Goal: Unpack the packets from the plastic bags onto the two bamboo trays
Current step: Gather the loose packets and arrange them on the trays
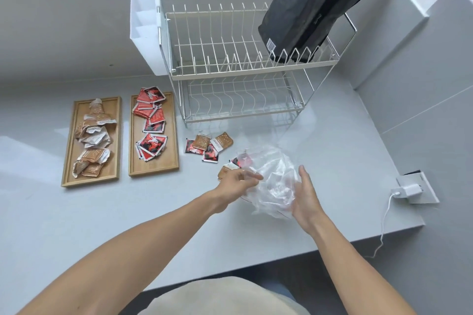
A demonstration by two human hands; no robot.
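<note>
Packets are being emptied from a clear bag (271,181) held between both hands: left hand (236,183) pinching its edge at nine o'clock, right hand (304,194) open-palmed against its three o'clock side. A few packets (208,146) lie loose at eleven o'clock; farther left, the red tray (153,133) and brown tray (92,140) are well filled. Next likely calls for tipping out the remainder, then sorting by colour.

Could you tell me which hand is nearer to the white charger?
The right hand; it lies just left of the charger, while the left hand sits beyond the plastic bag.
</note>
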